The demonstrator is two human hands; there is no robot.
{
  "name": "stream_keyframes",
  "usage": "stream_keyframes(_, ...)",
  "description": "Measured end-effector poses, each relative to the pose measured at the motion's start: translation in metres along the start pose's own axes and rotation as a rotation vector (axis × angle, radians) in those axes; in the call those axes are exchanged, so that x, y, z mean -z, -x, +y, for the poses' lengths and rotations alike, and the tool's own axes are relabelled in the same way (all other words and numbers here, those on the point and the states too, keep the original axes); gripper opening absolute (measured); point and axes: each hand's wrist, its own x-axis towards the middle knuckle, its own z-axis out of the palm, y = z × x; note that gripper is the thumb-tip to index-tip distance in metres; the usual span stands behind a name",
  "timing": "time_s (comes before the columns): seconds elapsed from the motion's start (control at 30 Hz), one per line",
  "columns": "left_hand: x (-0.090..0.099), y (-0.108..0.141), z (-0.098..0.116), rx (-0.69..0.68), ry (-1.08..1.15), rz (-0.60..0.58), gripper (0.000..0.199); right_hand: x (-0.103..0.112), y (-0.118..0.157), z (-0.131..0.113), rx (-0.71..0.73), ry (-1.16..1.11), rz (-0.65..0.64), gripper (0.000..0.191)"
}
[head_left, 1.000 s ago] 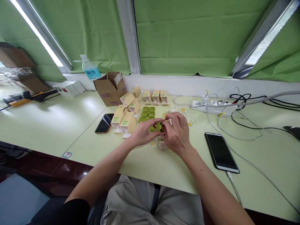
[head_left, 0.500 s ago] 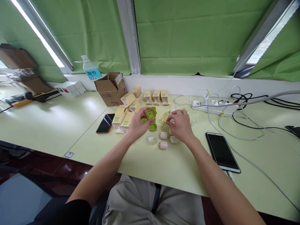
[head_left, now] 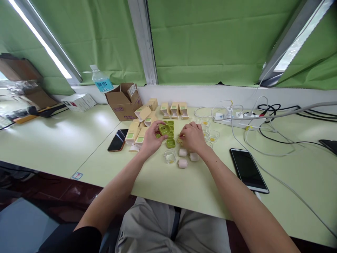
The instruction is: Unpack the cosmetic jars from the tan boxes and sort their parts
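My left hand (head_left: 152,140) grips a small olive-green square case (head_left: 164,129) with an opening in its face, raised above the table. More green cases (head_left: 171,143) stand in a row just right of it. My right hand (head_left: 193,136) is lowered over a group of small yellow pieces (head_left: 179,140), thumb and fingertips closed together. The hand covers most of these pieces, and what its fingertips pinch is hidden. Just in front lie pale pink barrel-shaped pieces (head_left: 182,163) and a clear square case (head_left: 170,156). Several more clear cases (head_left: 213,136) stand beyond my right hand.
Small cream cartons (head_left: 132,133) are grouped behind my left hand, with a phone (head_left: 118,140) beside them. A cardboard box (head_left: 123,105) and a water bottle (head_left: 102,81) stand farther back. On the right are a larger phone (head_left: 249,170), a power strip (head_left: 239,121) and trailing cables.
My left hand has shifted slightly left with the green case, which is turned to a new angle. My right hand has moved left and down onto the yellow pieces, uncovering clear cases behind it.
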Motion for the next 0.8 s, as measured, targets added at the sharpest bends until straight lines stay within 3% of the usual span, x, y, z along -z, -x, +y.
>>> stream_keyframes(0.1,0.013,0.000,0.005,0.016,-0.057,0.003,0.049,0.013,0.023,0.007,-0.046,-0.071,0.211,0.018)
stream_keyframes(0.3,0.037,0.012,0.014,-0.078,-0.540,-0.057,0.043,0.021,0.067,0.015,-0.025,-0.142,0.544,0.014)
stream_keyframes(0.47,0.042,0.021,0.014,-0.099,-0.783,-0.190,0.042,0.012,0.070,0.014,0.004,-0.102,0.574,0.016)
stream_keyframes(0.63,0.043,0.023,0.007,-0.052,-0.794,-0.302,0.040,0.012,0.070,0.017,0.019,-0.077,0.546,0.017)
stream_keyframes(0.8,0.042,0.026,0.000,-0.020,-0.803,-0.338,0.038,0.012,0.071,0.017,0.030,-0.050,0.550,0.018)
